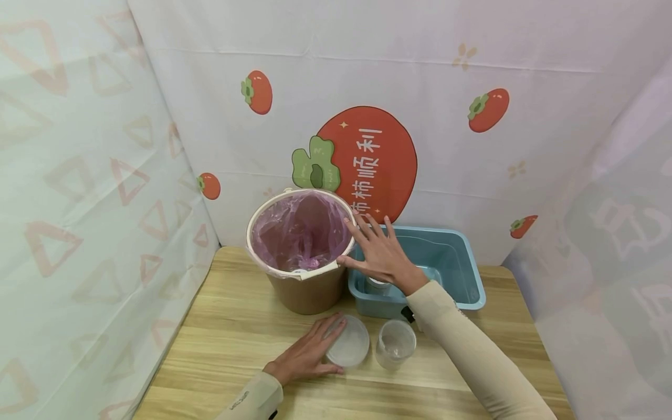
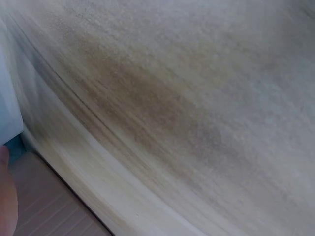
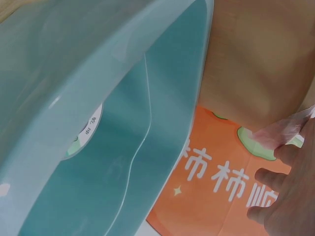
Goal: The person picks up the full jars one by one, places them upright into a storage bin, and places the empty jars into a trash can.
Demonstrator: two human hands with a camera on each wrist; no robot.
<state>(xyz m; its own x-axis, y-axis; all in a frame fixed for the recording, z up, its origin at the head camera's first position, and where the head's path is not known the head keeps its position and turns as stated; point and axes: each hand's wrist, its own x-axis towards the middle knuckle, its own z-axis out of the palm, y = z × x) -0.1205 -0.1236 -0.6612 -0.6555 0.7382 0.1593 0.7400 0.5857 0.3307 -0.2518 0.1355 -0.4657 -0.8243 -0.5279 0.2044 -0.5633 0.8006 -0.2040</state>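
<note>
My left hand (image 1: 308, 350) rests at the left edge of a round, frosted plastic lid (image 1: 350, 343) near the front of the table, thumb and fingers spread along its side. Just right of it stands a clear plastic cup (image 1: 396, 343). My right hand (image 1: 382, 255) is spread wide, with its fingertips right at the right rim of a brown trash bin (image 1: 310, 290); nothing shows in its grip. A thin purple bag (image 1: 273, 233) lines the bin. In the right wrist view, the right hand's fingers (image 3: 288, 184) are beside the bag's edge.
A blue plastic basin (image 1: 469, 274) stands right of the bin, and a small tub (image 1: 379, 284) with a white-labelled top sits inside it. Patterned cloth walls (image 1: 446, 163) enclose the wooden table (image 1: 220, 332) at the back and sides. The left wrist view is blurred.
</note>
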